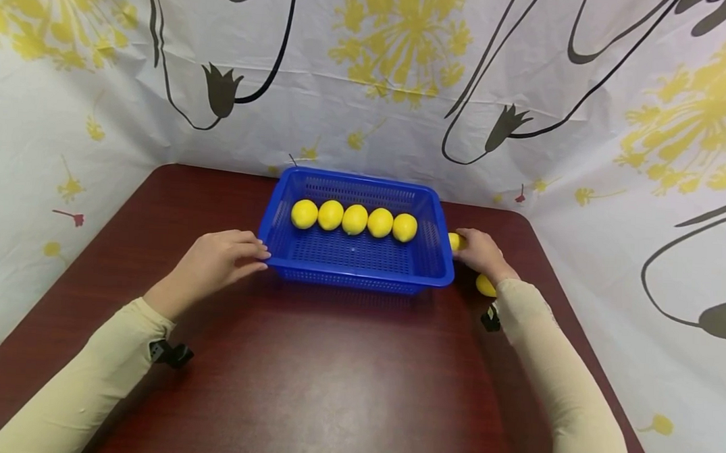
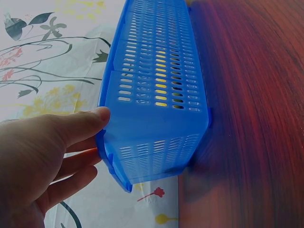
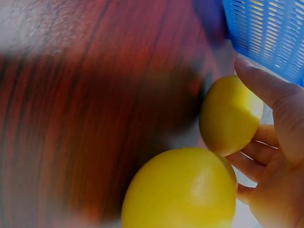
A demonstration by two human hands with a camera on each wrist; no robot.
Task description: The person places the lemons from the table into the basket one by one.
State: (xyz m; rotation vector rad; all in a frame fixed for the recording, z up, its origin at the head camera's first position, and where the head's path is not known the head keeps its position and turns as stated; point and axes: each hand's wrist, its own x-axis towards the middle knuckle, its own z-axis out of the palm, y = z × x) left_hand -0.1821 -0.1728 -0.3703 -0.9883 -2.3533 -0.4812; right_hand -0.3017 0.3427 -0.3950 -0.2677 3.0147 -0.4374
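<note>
A blue plastic basket (image 1: 361, 276) with slotted walls stands toward the back of the table, a row of several yellow lemons (image 1: 355, 219) inside along its far half. At its left front corner my left hand (image 1: 224, 257) pinches the rim, thumb on the outer side and fingers over the edge in the left wrist view. Beyond the basket's right side, my right hand (image 1: 480, 250) holds a lemon (image 3: 231, 115) between thumb and fingers, mostly covered by the hand in the head view. Another lemon (image 1: 485, 286) lies nearer, partly behind the right wrist.
The dark red-brown table (image 1: 332, 374) meets a white cloth (image 1: 397, 133) with yellow and grey flower prints at the back and sides. Small black devices (image 1: 171, 354) are strapped at both wrists.
</note>
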